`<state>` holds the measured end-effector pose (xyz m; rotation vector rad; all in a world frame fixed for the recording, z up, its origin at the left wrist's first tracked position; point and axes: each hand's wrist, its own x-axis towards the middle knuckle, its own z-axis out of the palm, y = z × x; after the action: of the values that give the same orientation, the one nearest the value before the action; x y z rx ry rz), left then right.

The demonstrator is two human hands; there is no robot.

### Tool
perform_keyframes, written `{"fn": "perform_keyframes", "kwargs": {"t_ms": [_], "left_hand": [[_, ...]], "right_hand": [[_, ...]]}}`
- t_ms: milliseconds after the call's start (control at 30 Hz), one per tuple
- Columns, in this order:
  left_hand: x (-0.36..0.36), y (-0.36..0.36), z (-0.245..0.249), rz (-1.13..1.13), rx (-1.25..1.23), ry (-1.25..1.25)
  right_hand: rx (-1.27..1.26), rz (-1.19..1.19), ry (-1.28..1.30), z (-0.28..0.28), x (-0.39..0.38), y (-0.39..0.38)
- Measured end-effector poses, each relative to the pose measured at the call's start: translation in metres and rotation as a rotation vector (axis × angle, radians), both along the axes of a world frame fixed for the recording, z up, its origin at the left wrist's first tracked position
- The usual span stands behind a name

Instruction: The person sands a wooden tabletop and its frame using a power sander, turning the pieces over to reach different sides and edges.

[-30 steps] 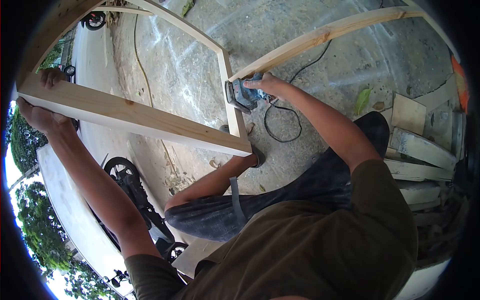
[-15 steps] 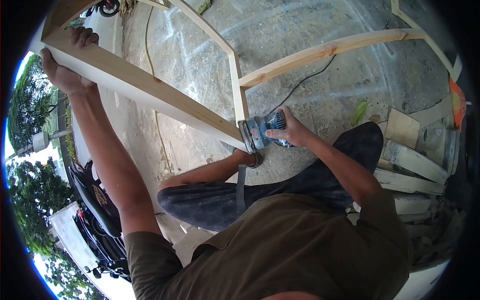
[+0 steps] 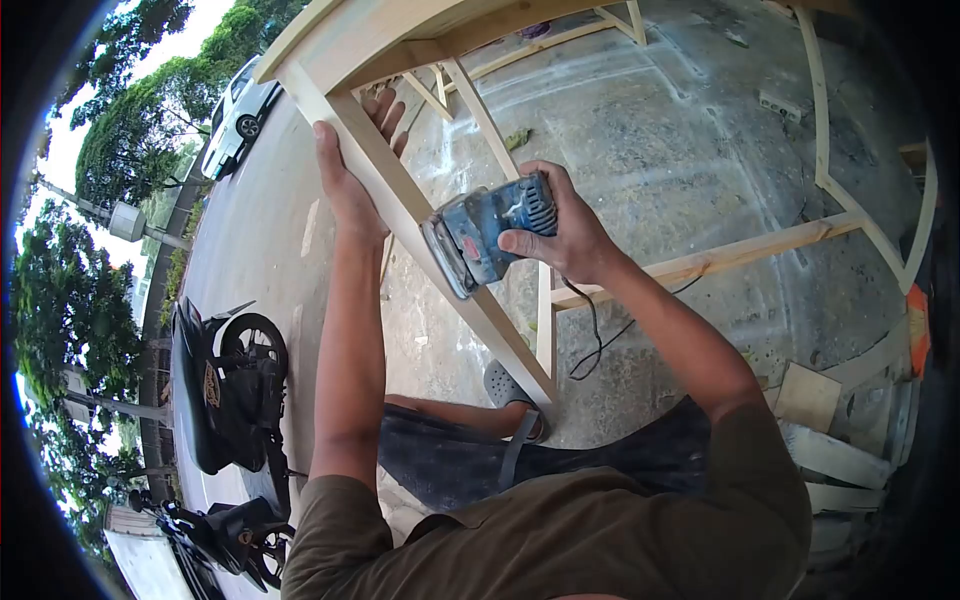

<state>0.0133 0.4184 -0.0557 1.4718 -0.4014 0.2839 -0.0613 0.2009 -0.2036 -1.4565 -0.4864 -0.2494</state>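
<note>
A blue power sander (image 3: 490,225), dusty and scuffed, lies with its flat pad against a pale wooden leg (image 3: 375,170). My right hand (image 3: 565,225) is wrapped round the sander's body, thumb on the near side. Around the upper part of the leg is my left hand (image 3: 352,185), its thumb on the left face and its fingertips showing past the far side. The leg belongs to a wooden frame (image 3: 485,115) and slants down to a point by my foot. A black cord (image 3: 597,340) hangs below the sander.
Another wooden rail (image 3: 720,250) crosses on the right. My foot in a grey clog (image 3: 505,385) is close to the leg's lower end. Wood offcuts (image 3: 835,455) are stacked at right. Motorcycles (image 3: 225,390) and a white car (image 3: 240,115) stand at left on concrete.
The sander has moved up the leg from its lower end toward the middle, with my right hand on it. My left hand stays at the upper part; the view has shifted.
</note>
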Motion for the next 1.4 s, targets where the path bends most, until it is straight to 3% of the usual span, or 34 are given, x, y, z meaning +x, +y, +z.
{"fn": "perform_keyframes", "kwargs": {"t_ms": [133,200,367,433,500,567,633,700,800,833,900,1000,1033,1100,1200,1400], "left_hand": [[-0.010,-0.005,-0.001,-0.021,-0.110,0.003],[-0.015,-0.007,0.004,-0.146,-0.107,-0.014],[0.003,0.004,-0.005,-0.143,-0.172,-0.078],[0.005,0.002,-0.002,-0.047,-0.130,-0.097],[0.010,0.010,-0.003,0.019,-0.052,-0.105],[-0.003,-0.004,0.005,-0.024,-0.069,-0.015],[0.005,-0.001,0.002,0.020,0.036,-0.106],[-0.001,-0.006,0.006,-0.001,0.043,-0.006],[-0.002,-0.014,0.009,-0.085,-0.012,0.037],[0.012,-0.004,0.005,-0.243,-0.095,0.096],[0.068,0.053,-0.009,-1.005,-0.239,0.200],[0.063,0.040,-0.004,-0.766,-0.218,0.209],[0.068,0.042,-0.007,-0.897,-0.280,0.208],[0.066,0.040,-0.005,-0.827,-0.267,0.223],[0.053,0.037,-0.009,-0.614,-0.212,0.263],[0.026,0.032,-0.030,-0.540,-0.180,0.215]], "right_hand": [[-0.036,-0.054,-0.177,0.084,0.057,-0.001],[-0.058,-0.104,-0.330,0.113,0.084,-0.001],[-0.041,-0.111,-0.623,0.134,0.111,-0.001],[-0.039,-0.189,-0.609,0.132,0.118,0.001],[-0.060,0.005,-0.394,0.134,0.100,-0.010],[-0.131,-0.059,-0.535,0.110,0.086,-0.009],[-0.252,-0.015,-0.155,0.066,0.058,-0.013],[-0.153,0.045,-0.069,0.008,0.029,-0.013],[-0.229,0.065,0.136,-0.065,-0.038,-0.014],[-0.194,0.097,0.260,-0.086,-0.064,-0.014],[-0.156,0.074,0.392,-0.134,-0.108,-0.008],[-0.120,0.097,0.684,-0.196,-0.166,-0.004],[-0.117,0.105,0.759,-0.223,-0.174,-0.003],[-0.115,0.099,0.923,-0.274,-0.189,0.002],[0.224,0.117,1.087,-0.293,-0.180,0.007],[0.199,0.160,0.740,-0.205,-0.105,0.001]]}}
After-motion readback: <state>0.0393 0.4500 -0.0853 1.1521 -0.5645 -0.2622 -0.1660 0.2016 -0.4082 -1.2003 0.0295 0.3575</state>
